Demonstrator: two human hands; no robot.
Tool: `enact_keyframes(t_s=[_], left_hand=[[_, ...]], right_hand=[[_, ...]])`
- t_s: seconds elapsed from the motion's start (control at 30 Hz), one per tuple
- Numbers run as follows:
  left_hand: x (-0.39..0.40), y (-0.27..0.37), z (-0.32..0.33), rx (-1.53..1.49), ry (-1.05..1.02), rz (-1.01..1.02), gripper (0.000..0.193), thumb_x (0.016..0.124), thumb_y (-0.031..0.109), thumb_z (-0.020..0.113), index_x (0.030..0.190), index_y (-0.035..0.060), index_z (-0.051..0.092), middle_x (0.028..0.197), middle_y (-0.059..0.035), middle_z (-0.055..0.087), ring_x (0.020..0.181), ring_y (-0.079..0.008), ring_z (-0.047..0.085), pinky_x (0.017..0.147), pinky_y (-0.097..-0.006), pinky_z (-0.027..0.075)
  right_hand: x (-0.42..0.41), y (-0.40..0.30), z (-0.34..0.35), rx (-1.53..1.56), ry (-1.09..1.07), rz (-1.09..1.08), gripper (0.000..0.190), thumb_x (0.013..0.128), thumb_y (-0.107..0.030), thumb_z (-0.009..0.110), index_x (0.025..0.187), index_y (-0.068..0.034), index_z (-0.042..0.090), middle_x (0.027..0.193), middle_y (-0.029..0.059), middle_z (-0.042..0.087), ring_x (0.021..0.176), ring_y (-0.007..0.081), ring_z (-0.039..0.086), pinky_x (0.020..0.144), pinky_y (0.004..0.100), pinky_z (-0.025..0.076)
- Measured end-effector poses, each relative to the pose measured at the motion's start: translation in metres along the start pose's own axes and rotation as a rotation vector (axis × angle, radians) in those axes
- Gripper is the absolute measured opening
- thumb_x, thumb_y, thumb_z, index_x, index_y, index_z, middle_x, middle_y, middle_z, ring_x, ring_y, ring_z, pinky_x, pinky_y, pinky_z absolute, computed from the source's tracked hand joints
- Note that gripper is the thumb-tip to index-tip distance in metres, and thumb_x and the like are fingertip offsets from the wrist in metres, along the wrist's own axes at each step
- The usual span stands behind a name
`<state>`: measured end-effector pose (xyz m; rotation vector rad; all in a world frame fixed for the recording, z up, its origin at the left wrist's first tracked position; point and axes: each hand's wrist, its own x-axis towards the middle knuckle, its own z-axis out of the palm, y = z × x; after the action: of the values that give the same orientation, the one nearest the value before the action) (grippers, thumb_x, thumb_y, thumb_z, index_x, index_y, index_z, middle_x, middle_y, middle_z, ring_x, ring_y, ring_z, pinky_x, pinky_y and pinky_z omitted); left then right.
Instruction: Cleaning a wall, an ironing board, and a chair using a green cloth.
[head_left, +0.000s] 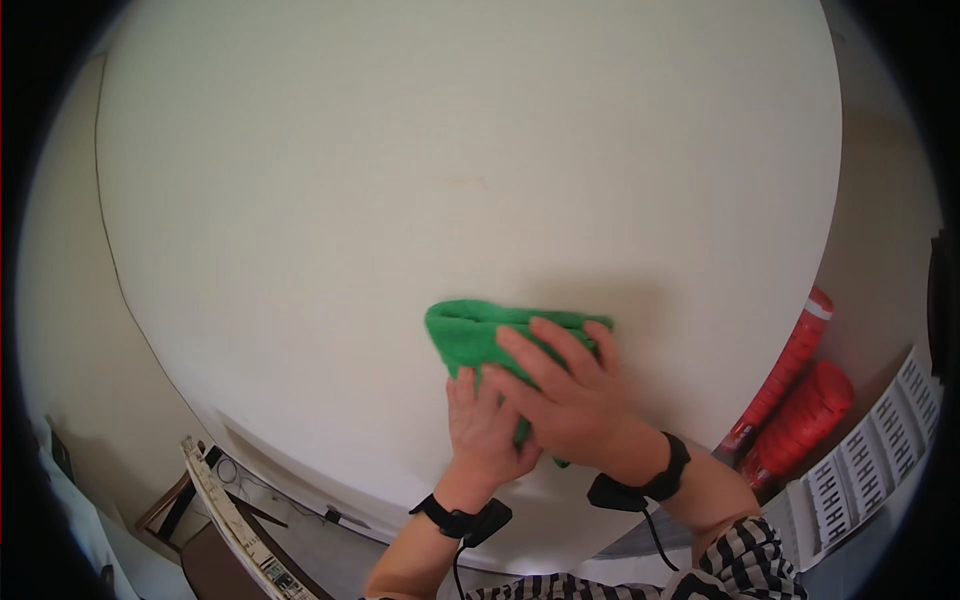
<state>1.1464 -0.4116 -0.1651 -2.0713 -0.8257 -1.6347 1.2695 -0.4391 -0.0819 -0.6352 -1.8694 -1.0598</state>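
Note:
A folded green cloth (469, 337) lies flat against a large off-white surface (337, 225), which looks like a wall. My right hand (574, 397) presses on the cloth's right part with its fingers spread over it. My left hand (484, 431) is at the lower edge of the cloth, its fingertips touching it, close beside the right hand. Part of the cloth shows between the two hands. A faint brownish mark (466, 181) is on the surface above the cloth. Each wrist wears a black strap with a small black device and a cable.
Red plastic-wrapped rolls or stacks (802, 420) stand at the right, beside a white rack with slotted panels (840, 480). At the lower left are a brown chair (214, 559), a long board edge with printing (240, 525) and cables near the floor (262, 487).

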Motion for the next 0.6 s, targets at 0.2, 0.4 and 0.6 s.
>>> enact_keyframes(t_s=[0.2,0.4,0.6], left_hand=[[-0.016,-0.037,-0.019,0.018,-0.016,-0.082,0.051,0.074,0.025,0.062,0.117,-0.0016,0.053,0.126,-0.0264,0.044,0.12,-0.0481,0.037,0.103,-0.0585,0.023],[-0.022,-0.059,-0.039,0.02,0.085,-0.139,0.053,0.08,0.028,0.056,0.123,-0.0017,0.048,0.13,-0.0252,0.043,0.127,-0.0456,0.031,0.107,-0.0587,0.016],[-0.007,-0.037,-0.026,-0.127,0.141,-0.227,0.051,0.079,0.026,0.058,0.121,-0.0009,0.049,0.127,-0.0233,0.045,0.122,-0.0457,0.034,0.106,-0.0582,0.014]], right_hand=[[0.022,-0.025,0.038,0.144,-0.001,-0.059,0.023,0.076,-0.019,0.057,0.095,-0.01,0.065,0.121,0.0082,0.057,0.111,0.0253,0.05,0.093,0.0437,0.035],[0.046,-0.051,0.076,0.213,-0.029,-0.112,0.02,0.072,-0.018,0.06,0.091,-0.011,0.065,0.12,0.0061,0.057,0.11,0.0242,0.049,0.089,0.042,0.037],[0.047,-0.038,0.068,0.141,-0.081,-0.179,0.02,0.071,-0.019,0.061,0.089,-0.012,0.064,0.119,0.0052,0.057,0.108,0.023,0.049,0.085,0.0401,0.038]])
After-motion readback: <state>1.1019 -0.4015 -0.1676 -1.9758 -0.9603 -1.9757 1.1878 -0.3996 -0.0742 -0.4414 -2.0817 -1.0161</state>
